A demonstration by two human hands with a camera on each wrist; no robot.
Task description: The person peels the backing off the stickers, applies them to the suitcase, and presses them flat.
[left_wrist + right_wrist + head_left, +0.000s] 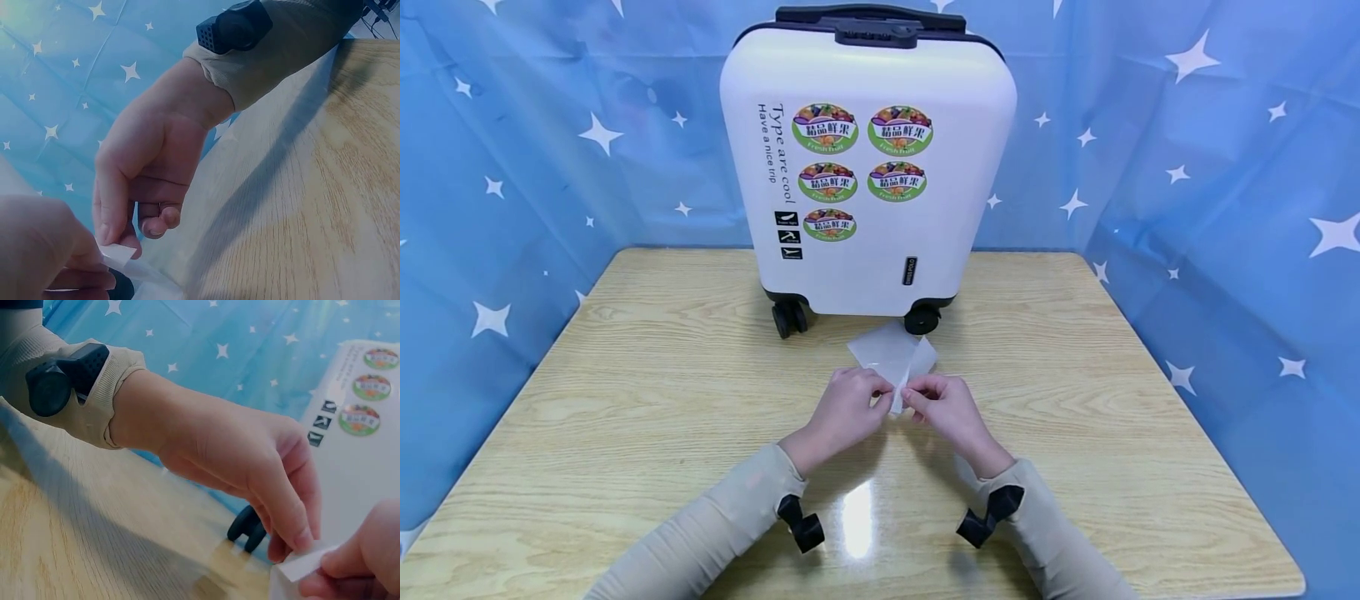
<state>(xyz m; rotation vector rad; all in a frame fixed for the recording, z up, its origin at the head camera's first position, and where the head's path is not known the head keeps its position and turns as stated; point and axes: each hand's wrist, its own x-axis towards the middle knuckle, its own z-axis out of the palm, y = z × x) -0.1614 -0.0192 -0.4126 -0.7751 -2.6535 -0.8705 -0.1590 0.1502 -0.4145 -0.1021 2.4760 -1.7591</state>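
Observation:
A thin, translucent white sheet (883, 348) lies on the table in front of the suitcase, one part of it folded up. My left hand (844, 408) pinches its near edge between thumb and fingers. Close beside it, my right hand (953, 414) pinches the same raised strip from the other side. In the left wrist view the strip (119, 253) runs between both sets of fingertips. The right wrist view shows the strip (306, 565) too, though part of it is covered by the fingers.
An upright white suitcase (857, 279) with black wheels stands at the back of the wooden table (662, 358). Several oval fruit stickers (825, 129) are on its front, two columns wide, with a gap at lower right. A blue star-patterned curtain (550, 183) surrounds the table.

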